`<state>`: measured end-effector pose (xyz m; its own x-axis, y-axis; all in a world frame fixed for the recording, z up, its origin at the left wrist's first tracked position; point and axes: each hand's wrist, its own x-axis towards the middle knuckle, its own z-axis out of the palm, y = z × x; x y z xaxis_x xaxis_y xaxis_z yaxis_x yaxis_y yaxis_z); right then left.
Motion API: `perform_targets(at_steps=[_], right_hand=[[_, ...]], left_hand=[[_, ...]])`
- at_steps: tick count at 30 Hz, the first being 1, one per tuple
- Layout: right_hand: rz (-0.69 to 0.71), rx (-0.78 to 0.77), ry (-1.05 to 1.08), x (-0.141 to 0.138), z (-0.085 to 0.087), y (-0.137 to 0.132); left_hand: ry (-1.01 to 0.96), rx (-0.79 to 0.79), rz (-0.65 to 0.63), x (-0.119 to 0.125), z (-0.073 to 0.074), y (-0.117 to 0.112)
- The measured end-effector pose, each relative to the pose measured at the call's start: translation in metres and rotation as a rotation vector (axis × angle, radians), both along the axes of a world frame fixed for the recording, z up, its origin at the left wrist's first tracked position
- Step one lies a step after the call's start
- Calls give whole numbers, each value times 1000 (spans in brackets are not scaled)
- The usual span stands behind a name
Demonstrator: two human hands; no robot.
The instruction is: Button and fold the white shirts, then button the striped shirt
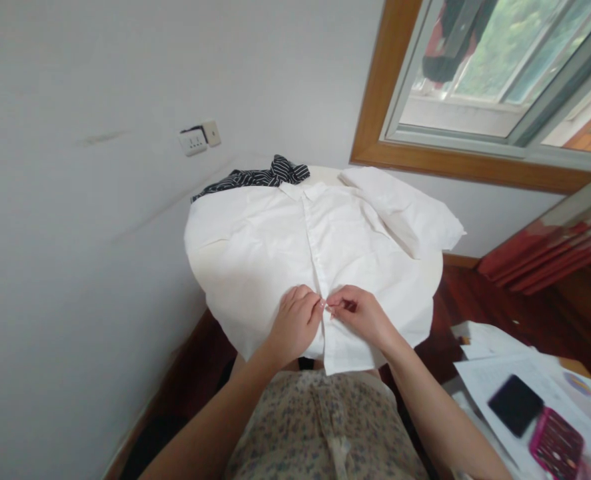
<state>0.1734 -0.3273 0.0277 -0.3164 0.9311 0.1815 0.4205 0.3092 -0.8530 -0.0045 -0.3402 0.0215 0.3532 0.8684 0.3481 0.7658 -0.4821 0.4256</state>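
Observation:
A white button-up shirt (270, 247) lies spread front side up over a round white table (210, 259), collar at the far side and hem hanging over the near edge. My left hand (298, 317) pinches the front placket low down, its fingers closed on the cloth. Facing it, my right hand (358, 310) pinches the other side of the placket between thumb and forefinger. The fingertips of both hands almost meet there. Any button between them is too small to make out.
Behind the shirt lies a black-and-white striped cloth (255, 177). A wall with a socket (193, 141) stands left, and a wood-framed window (370, 127) right. Papers (480, 373), a dark flat object (516, 404) and a pink-edged device (558, 441) lie lower right, below a red curtain (535, 257).

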Motion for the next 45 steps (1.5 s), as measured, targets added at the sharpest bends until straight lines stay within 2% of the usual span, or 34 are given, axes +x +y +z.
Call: perform_targets(at_steps=[4, 12, 15, 20, 27, 30, 35, 41, 45], right_hand=[[-107, 90, -109, -8, 1, -9], [-247, 134, -198, -19, -2, -22], [-229, 125, -170, -16, -2, -23], [-113, 125, -183, -9, 3, -19], [-95, 221, -620, -22, 12, -17], [-73, 269, -708, -24, 10, -16], [-42, 277, -632, -18, 4, -12], [-130, 195, -580, -19, 3, -9], [-162, 148, -567, -21, 6, -8]], left_hand=[[-3, -6, 19, 2, 0, 0], [-52, -2, 62, 4, -1, 2], [-60, -4, 66, 4, -2, 3], [-69, -8, 69, 4, -2, 3], [-66, -29, 62, 3, -2, 4], [-68, -40, 51, 2, -1, 5], [-82, -55, 36, 1, 0, 6], [-51, 3, 66, 4, 1, 1], [-69, -11, 39, 2, 3, 1]])
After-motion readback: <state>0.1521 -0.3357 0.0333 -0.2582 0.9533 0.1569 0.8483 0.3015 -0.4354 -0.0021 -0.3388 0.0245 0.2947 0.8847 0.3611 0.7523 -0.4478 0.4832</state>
